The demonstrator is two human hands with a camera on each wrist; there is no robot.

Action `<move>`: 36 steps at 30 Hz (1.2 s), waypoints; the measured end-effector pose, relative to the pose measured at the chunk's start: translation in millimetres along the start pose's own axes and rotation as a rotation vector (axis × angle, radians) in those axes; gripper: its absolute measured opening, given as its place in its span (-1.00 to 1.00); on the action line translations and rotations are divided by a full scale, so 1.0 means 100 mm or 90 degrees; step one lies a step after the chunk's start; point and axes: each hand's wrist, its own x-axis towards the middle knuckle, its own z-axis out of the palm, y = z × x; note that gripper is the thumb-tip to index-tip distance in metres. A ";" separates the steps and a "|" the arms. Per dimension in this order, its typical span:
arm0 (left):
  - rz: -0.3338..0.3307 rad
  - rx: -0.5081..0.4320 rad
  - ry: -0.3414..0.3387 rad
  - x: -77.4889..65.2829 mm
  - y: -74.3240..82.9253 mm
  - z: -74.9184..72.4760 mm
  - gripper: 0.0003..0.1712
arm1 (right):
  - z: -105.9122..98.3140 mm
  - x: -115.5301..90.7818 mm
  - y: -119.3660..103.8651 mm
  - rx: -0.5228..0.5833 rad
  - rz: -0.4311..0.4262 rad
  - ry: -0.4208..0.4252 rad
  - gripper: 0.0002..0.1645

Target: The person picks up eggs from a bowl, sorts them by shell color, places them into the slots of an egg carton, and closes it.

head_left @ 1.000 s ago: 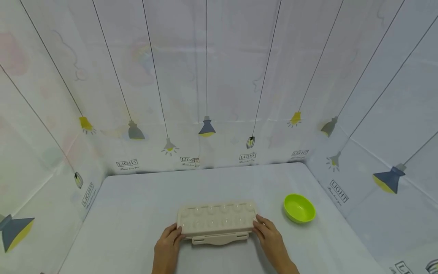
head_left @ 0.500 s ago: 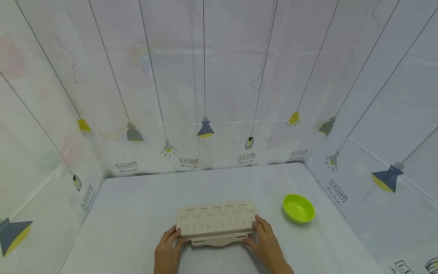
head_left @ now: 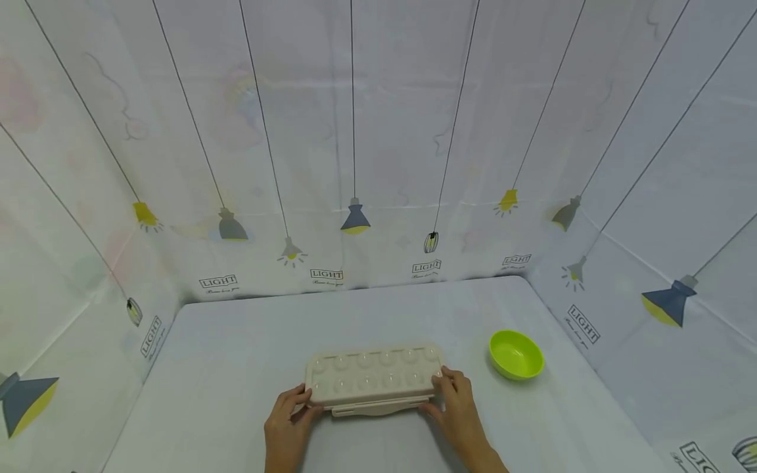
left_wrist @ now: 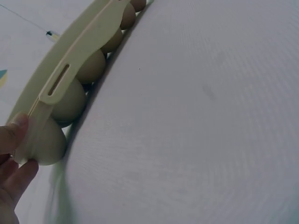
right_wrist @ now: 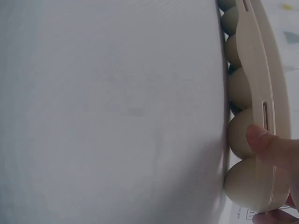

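A beige plastic egg box (head_left: 375, 376) lies on the white table, its lid down and marked with two rows of round bumps. Along its front edge runs a slotted latch flap (head_left: 378, 407). My left hand (head_left: 288, 420) grips the front left corner; in the left wrist view the thumb is on the rim and fingertips touch the end. My right hand (head_left: 458, 410) holds the front right corner, with its thumb (right_wrist: 259, 136) on the flap beside a slot. Egg-shaped bulges (left_wrist: 70, 100) show below the rim; I cannot tell whether they are eggs or moulded cups.
A bright green bowl (head_left: 516, 355) stands on the table (head_left: 236, 355) to the right of the box. White cloth walls (head_left: 378, 151) printed with hanging lamps enclose the table at the back and both sides.
Both thumbs have shifted inward to the ends of the flap. The flap, which stuck out farther, now looks narrower and tilted down. The box has stayed nearly in place.
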 end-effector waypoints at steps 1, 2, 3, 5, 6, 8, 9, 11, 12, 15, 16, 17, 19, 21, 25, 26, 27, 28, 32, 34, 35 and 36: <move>-0.001 -0.002 0.002 0.00 -0.01 0.00 -0.55 | 0.00 0.00 0.00 0.000 -0.001 0.007 -0.17; -0.006 -0.001 0.002 0.00 -0.01 0.00 -0.55 | 0.00 0.01 0.00 -0.001 -0.001 0.011 -0.17; -0.008 0.000 0.003 0.00 -0.01 0.00 -0.55 | 0.00 0.01 0.00 -0.002 -0.003 0.018 -0.17; -0.016 0.002 0.004 -0.01 0.00 0.00 -0.55 | 0.01 0.01 0.00 -0.006 -0.008 0.029 -0.16; -0.021 0.003 0.005 -0.01 0.01 0.00 -0.55 | 0.01 0.01 0.00 -0.008 -0.011 0.035 -0.16; -0.026 0.002 0.008 -0.02 0.02 0.00 -0.56 | 0.02 0.00 0.00 -0.013 -0.019 0.045 -0.15; -0.027 0.000 0.010 -0.02 0.03 0.00 -0.56 | 0.02 0.00 0.01 -0.015 -0.023 0.050 -0.15; -0.027 -0.007 0.012 -0.02 0.03 0.00 -0.56 | 0.04 -0.01 0.01 -0.018 -0.027 0.056 -0.15; -0.026 -0.008 0.012 -0.02 0.03 0.00 -0.56 | 0.04 -0.01 0.01 -0.018 -0.031 0.058 -0.15; -0.022 -0.008 0.012 -0.02 0.01 -0.01 -0.56 | 0.05 -0.01 0.01 -0.021 -0.050 0.064 -0.18; -0.022 -0.005 0.012 -0.01 0.01 -0.01 -0.56 | 0.06 0.00 0.02 -0.022 -0.058 0.064 -0.18; -0.021 -0.003 0.009 -0.01 0.01 -0.02 -0.56 | 0.06 0.01 0.02 -0.024 -0.065 0.062 -0.18; -0.019 0.000 0.003 0.00 0.00 -0.02 -0.56 | 0.06 0.03 0.03 -0.027 -0.067 0.054 -0.19; -0.017 -0.003 -0.004 0.00 0.00 -0.03 -0.57 | 0.06 0.04 0.04 -0.027 -0.055 0.040 -0.18; -0.014 0.012 -0.012 0.01 0.00 -0.02 -0.57 | 0.08 0.06 0.05 -0.022 -0.011 0.004 -0.13; -0.013 0.019 -0.013 0.01 0.00 -0.01 -0.57 | 0.09 0.06 0.05 -0.019 -0.002 -0.005 -0.12; -0.008 0.029 -0.012 0.01 0.00 -0.01 -0.56 | 0.09 0.06 0.04 -0.016 0.006 -0.013 -0.11; -0.006 0.033 -0.011 0.02 0.00 -0.01 -0.56 | 0.10 0.06 0.04 -0.012 0.012 -0.018 -0.11; 0.002 0.044 -0.009 0.06 0.02 0.00 -0.55 | 0.12 0.08 0.03 0.000 0.023 -0.014 -0.12; 0.003 0.045 -0.009 0.07 0.02 0.00 -0.54 | 0.12 0.10 0.03 0.000 0.011 0.005 -0.14; 0.005 0.047 -0.010 0.08 0.02 0.00 -0.54 | 0.12 0.11 0.04 -0.001 0.002 0.015 -0.15; 0.009 0.044 -0.011 0.09 0.01 0.01 -0.54 | 0.11 0.12 0.04 -0.001 -0.007 0.023 -0.15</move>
